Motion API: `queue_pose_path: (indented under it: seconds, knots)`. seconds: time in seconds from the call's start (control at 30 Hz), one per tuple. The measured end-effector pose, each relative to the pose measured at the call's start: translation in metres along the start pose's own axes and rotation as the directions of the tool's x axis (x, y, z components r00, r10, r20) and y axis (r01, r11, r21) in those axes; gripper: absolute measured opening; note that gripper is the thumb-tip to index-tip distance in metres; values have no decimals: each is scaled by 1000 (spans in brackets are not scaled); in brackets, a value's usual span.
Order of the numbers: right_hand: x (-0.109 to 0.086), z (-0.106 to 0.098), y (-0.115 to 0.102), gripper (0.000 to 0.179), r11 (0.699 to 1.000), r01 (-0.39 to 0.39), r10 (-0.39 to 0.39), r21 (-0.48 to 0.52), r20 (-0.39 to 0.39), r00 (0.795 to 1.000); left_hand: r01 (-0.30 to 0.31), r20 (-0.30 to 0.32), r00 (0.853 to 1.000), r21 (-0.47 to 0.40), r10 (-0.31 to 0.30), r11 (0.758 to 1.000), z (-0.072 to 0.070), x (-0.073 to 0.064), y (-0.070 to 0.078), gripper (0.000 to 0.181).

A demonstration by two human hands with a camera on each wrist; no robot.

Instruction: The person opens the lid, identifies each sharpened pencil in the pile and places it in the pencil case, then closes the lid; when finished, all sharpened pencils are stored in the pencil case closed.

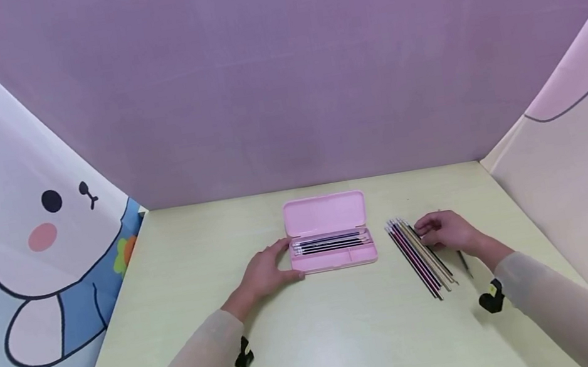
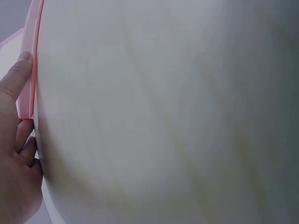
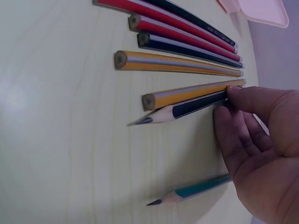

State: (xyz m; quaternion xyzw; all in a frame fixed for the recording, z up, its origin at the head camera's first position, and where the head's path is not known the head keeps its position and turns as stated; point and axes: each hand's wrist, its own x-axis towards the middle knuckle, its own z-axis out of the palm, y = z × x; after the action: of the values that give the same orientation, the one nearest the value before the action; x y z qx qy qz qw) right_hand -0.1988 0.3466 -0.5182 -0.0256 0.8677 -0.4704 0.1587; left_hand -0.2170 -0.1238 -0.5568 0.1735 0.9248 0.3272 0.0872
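A pink pencil case point(image 1: 324, 214) lies on the table with its lid tipped back, several dark pencils point(image 1: 332, 245) in its rear compartment. My left hand point(image 1: 263, 273) holds the case's left end, thumb along the front side and fingers round the left side. To the right lies a group of pencils point(image 1: 418, 261), red, yellow and dark, side by side. My right hand point(image 1: 447, 230) is at their right edge. In the right wrist view, its thumb and a finger pinch the far part of a black pencil point(image 3: 198, 105) with a sharpened tip, beside a yellow pencil point(image 3: 191, 92).
A green pencil point(image 3: 201, 187) lies apart, partly under my right hand. The wooden table point(image 1: 329, 343) meets a purple backdrop point(image 1: 296, 81) behind the case. Printed cloths stand at both sides, the left one with a cartoon rabbit point(image 1: 26, 185).
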Motion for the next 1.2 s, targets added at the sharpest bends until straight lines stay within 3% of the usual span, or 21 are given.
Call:
queue_pose_path:
  seconds: [0.4,1.2]
  knots:
    - [8,2,-12,38,988,-33,25,-154,-53,998,21,6,1000,9,-21,1000,-1,0,2,99]
    - [8,-3,-20,42,992,-58,55,-115,-36,998,15,16,1000,33,-16,999,-3,-1,4,99]
